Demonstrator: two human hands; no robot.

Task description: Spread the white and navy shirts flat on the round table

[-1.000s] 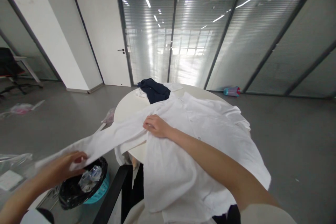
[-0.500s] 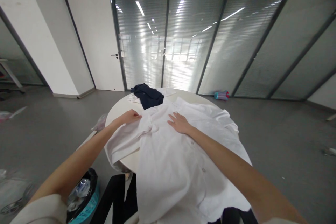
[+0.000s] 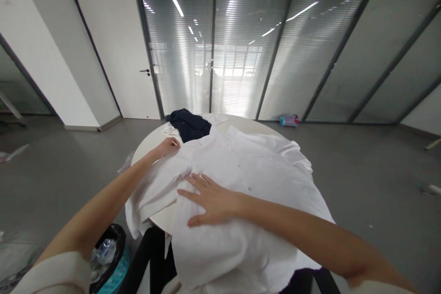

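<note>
A white button-up shirt (image 3: 272, 165) lies spread over a round white table (image 3: 151, 140), its lower part hanging over the near edge. At the upper edge of the sleeve on the left, my left hand (image 3: 169, 145) is closed, its fingers pinching the cloth. My right hand (image 3: 212, 200) rests flat on the shirt's left half with fingers spread, just below the underarm fold. Some creases run from that fold along the sleeve.
A dark navy garment (image 3: 189, 125) lies bunched at the table's far left. On the floor at the lower left stands a blue basket (image 3: 119, 275) with a black liner and plastic waste. A striped bundle (image 3: 289, 121) lies by the glass wall.
My right hand has slid down and left across the shirt, from the upper chest to the left side. My left hand has shifted slightly left with the sleeve cloth. The shirt front looks flatter.
</note>
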